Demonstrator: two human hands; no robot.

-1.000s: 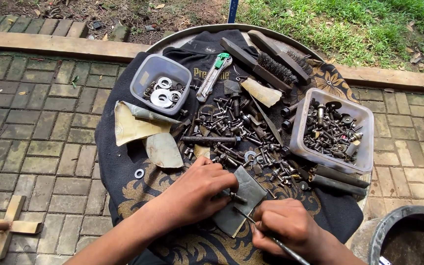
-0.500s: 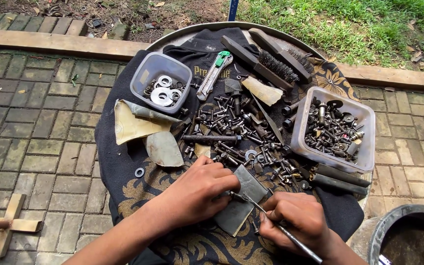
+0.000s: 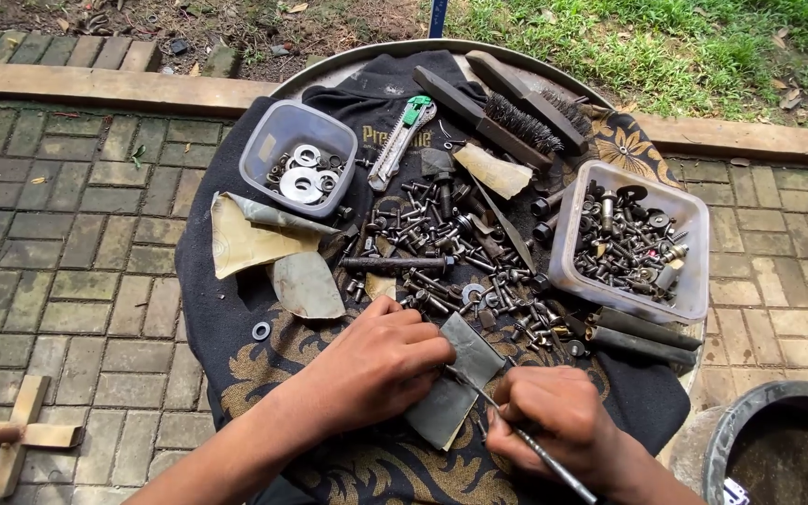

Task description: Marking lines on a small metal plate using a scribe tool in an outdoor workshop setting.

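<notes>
My left hand [image 3: 376,360] presses down on a grey sheet of sandpaper [image 3: 449,374] lying on the dark patterned cloth [image 3: 236,374]. Its fingertips pinch a small part at the sheet's edge; the part itself is hidden. My right hand [image 3: 558,421] grips a thin metal rod [image 3: 540,449], whose tip rests on the sandpaper between the two hands. A heap of dark bolts and screws [image 3: 441,252] lies just beyond my hands.
A clear tub of washers [image 3: 299,164] stands at the back left, a clear tub of bolts [image 3: 630,238] at the right. Sandpaper scraps [image 3: 250,238], a utility knife [image 3: 402,140] and wire brushes [image 3: 507,112] lie around. A black bucket [image 3: 778,440] sits lower right, a wooden cross [image 3: 16,435] lower left.
My right hand has slid a little right and down with the rod. My left hand has shifted slightly on the sandpaper.
</notes>
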